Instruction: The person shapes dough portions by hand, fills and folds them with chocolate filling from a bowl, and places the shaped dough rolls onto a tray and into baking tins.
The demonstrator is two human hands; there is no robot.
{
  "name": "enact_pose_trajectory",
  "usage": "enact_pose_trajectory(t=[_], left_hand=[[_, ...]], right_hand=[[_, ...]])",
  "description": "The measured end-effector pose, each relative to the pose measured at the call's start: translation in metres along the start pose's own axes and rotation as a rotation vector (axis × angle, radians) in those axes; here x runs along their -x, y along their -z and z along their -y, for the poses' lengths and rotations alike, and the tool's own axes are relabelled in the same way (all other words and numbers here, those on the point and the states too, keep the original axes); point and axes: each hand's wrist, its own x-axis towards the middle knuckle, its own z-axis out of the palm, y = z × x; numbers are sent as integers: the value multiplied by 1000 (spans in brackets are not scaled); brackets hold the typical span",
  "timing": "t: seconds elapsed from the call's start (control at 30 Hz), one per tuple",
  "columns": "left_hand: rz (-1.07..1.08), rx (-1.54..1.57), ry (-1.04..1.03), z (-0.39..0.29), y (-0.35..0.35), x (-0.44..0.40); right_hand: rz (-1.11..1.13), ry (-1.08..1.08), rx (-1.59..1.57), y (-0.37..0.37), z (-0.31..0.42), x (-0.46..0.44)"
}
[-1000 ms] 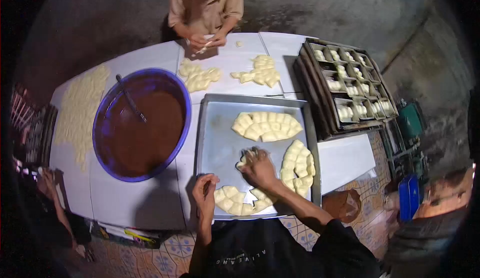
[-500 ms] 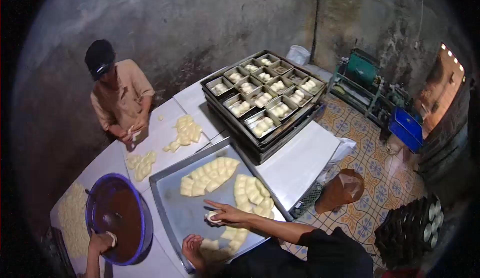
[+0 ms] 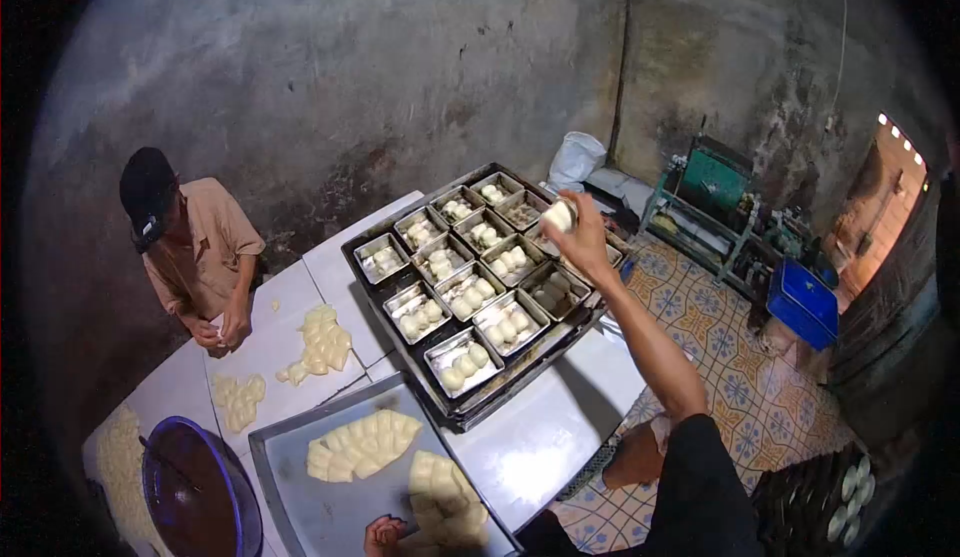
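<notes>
My right hand [image 3: 583, 241] is raised over the far right side of a rack of loaf tins, its fingers closed around a pale dough ball [image 3: 559, 217]. Several metal loaf tins [image 3: 467, 361] below and left of it hold short rows of dough balls. My left hand [image 3: 383, 534] is low at the bottom edge, over a grey metal tray [image 3: 330, 502], with its fingers curled; whatever is in them is hidden. Beside it lies scored dough [image 3: 440, 497], and a second scored dough slab [image 3: 362, 444] lies farther up the tray.
Across the white table a person in a cap [image 3: 190, 257] works dough between both hands. Dough pieces [image 3: 322, 345] lie near them. A purple basin [image 3: 195, 492] with brown contents stands at left. Green machinery [image 3: 715, 192], a blue crate [image 3: 803, 302] and stacked tins [image 3: 815, 502] are at right.
My right hand has moved from the tray up and right to the loaf tins, carrying dough. My left hand stays low by the tray. Another hand has left the basin; the view has shifted.
</notes>
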Motion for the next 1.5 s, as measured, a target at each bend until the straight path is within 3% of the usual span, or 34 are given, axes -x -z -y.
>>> enact_pose_trajectory(t=[0.03, 0.1, 0.13, 0.17, 0.2, 0.3, 0.37, 0.47, 0.5, 0.53, 0.57, 0.6, 0.63, 0.67, 0.7, 0.77, 0.8, 0.83, 0.87, 0.93, 0.97, 1.0, 1.03, 1.1, 1.13, 1.17, 1.2, 1.23, 1.27, 1.3, 1.37, 1.43, 1.47, 1.5], left_hand=[[7, 19, 12, -2, -10, 1], [11, 131, 33, -5, -27, 5], [13, 307, 57, -6, -32, 8], [10, 514, 74, -8, -35, 12], [-50, -146, -13, -7, -13, 13], [-260, -178, -49, 11, 33, 39], [-333, -121, -172, -6, 27, 39], [-542, -36, -239, -15, 25, 43], [-573, -101, -239, -32, 21, 46], [-562, -180, -195, -31, 37, 51], [-587, -238, -244, -21, 57, 58], [-697, -257, -181, -37, 48, 61], [-793, -270, -118, -56, 35, 58], [-810, -221, -183, -60, 35, 62], [-818, -173, -248, -61, 40, 69], [-866, -245, -286, -41, 67, 80], [-913, -195, -284, -36, 76, 84], [-940, -144, -275, -30, 82, 84], [-1007, -513, -328, -44, 79, 82], [-983, -404, -311, -59, 78, 75], [-982, -312, -306, -62, 83, 73], [-988, -560, -239, -48, 101, 74], [-979, -543, -242, -10, 128, 73], [-506, -65, 37, 70, 173, 66], [-461, -624, -458, -4, 135, 52], [-377, -334, -287, -50, 112, 55], [-179, -393, -442, -32, 120, 44], [-51, -446, -144, -42, 114, 43], [90, -508, -126, -66, 110, 38], [176, -419, -172, -59, 105, 30], [443, -485, -24, -14, 111, 5], [491, -562, 14, -30, 110, -11], [505, -627, 67, -42, 108, -18], [463, -563, 84, -55, 112, -22]], right_hand=[[-35, 28, 101, -11, -36, -13], [185, -16, 311, -38, -115, -14], [365, -81, 430, -34, -110, 1], [384, -29, 600, -37, -106, 6], [237, 22, 479, -41, -111, 6], [-42, 94, 313, -41, -117, 7], [137, -55, 173, -35, -110, 2], [324, 285, 585, -50, -128, 0], [627, 38, 429, -52, -128, 2], [880, -90, 795, -63, -128, 1], [876, -88, 673, -64, -127, 9], [705, -141, 479, -59, -115, 18], [351, 224, 631, -62, -118, 30], [220, 210, 419, -60, -125, 45], [94, 180, 212, -47, -45, 68], [285, 82, -266, -52, 37, 128], [525, -103, -387, -56, 82, 164], [737, -485, -547, -61, 121, 208], [1041, -192, -775, -88, 133, 254], [1412, -141, -593, -103, 217, 321], [1392, 135, -538, -122, 230, 350], [1372, 166, -528, -136, 238, 378], [1350, 203, -522, -149, 246, 398], [1443, 422, -303, -163, 260, 420], [1271, 616, -203, -161, 259, 441], [1288, 578, -259, -166, 257, 450], [1345, 334, -358, -168, 255, 456], [1391, 85, -456, -169, 255, 460], [1429, -62, -447, -168, 269, 448], [1265, -4, -544, -169, 286, 437], [1135, -30, -674, -158, 334, 398], [885, -57, -772, -154, 360, 368], [742, -177, -903, -147, 379, 353], [619, -78, -897, -143, 389, 338]])
